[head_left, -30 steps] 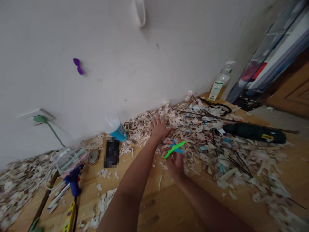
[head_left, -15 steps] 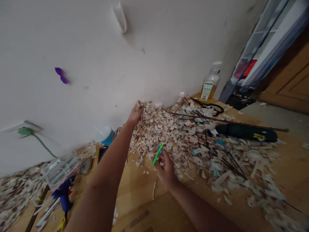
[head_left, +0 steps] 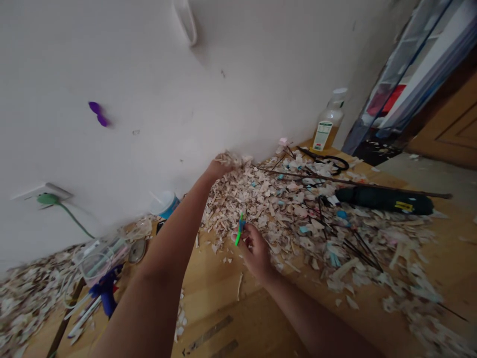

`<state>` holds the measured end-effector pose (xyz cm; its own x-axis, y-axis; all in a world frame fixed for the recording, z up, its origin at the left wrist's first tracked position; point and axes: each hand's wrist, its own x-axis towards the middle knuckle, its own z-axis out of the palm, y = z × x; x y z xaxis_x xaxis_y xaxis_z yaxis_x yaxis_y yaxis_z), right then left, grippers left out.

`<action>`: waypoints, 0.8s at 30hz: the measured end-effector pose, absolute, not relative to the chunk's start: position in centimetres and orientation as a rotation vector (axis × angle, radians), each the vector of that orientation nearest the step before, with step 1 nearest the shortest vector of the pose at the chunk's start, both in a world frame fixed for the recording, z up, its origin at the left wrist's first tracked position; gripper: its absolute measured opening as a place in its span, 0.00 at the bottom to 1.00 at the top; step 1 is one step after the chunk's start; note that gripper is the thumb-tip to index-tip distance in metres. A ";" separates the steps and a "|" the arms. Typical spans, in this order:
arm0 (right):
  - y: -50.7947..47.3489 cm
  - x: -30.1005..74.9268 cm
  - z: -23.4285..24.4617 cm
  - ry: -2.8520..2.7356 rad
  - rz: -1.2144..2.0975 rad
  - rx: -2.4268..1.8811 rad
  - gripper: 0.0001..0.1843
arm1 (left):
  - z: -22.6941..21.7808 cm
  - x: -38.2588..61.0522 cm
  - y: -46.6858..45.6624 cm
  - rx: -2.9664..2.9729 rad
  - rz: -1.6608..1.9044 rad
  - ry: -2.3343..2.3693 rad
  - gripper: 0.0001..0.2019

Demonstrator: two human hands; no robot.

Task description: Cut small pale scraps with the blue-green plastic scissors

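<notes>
My left hand [head_left: 220, 166] reaches into the far end of a heap of pale, petal-like scraps [head_left: 257, 196] against the wall. Scraps and motion blur hide its fingers, so what they grip does not show. Nearer to me, my right hand [head_left: 257, 251] is closed, pinching a thin bright green stick [head_left: 238, 236] with a small blue part [head_left: 242, 224] on it. The stick is tilted close to upright, over the near edge of the heap.
On the left are a blue glue gun [head_left: 106, 293], a clear plastic box [head_left: 95, 261] and a blue-and-white tub [head_left: 169, 205]. To the right lie a long twig [head_left: 372, 185], a dark green rolled bundle [head_left: 383, 201] and black scissors [head_left: 337, 161]. A bottle [head_left: 326, 127] stands behind them.
My left hand has moved slightly right, deeper among the scraps. The green stick has turned more upright in my right hand. The whole view has shifted a little.
</notes>
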<state>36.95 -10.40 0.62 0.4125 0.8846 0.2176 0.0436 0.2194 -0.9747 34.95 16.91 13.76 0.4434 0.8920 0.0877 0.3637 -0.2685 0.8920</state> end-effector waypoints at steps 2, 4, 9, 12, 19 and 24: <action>-10.3 36.9 0.4 -0.987 0.738 -1.216 0.17 | 13.8 35.2 16.2 2.240 0.558 1.244 0.28; -10.2 36.8 0.2 -0.978 0.729 -1.226 0.17 | 13.7 36.0 15.1 2.559 0.353 1.301 0.24; -10.3 36.8 0.0 -0.959 0.723 -1.230 0.18 | 10.9 39.5 11.3 2.861 0.155 0.847 0.13; -10.4 36.8 0.1 -0.971 0.727 -1.232 0.17 | 8.5 41.4 10.1 2.795 0.164 0.858 0.14; -10.2 36.8 0.0 -0.981 0.723 -1.248 0.16 | 7.5 43.0 11.6 2.615 0.204 0.944 0.04; -10.0 36.8 0.0 -0.978 0.726 -1.257 0.16 | 9.1 42.4 12.7 2.190 0.474 1.026 0.03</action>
<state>36.78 -10.04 -0.01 0.4292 0.8812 0.1983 0.0647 0.1890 -0.9798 42.36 12.71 9.06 0.6258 0.7788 0.0429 0.5378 -0.4706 0.6995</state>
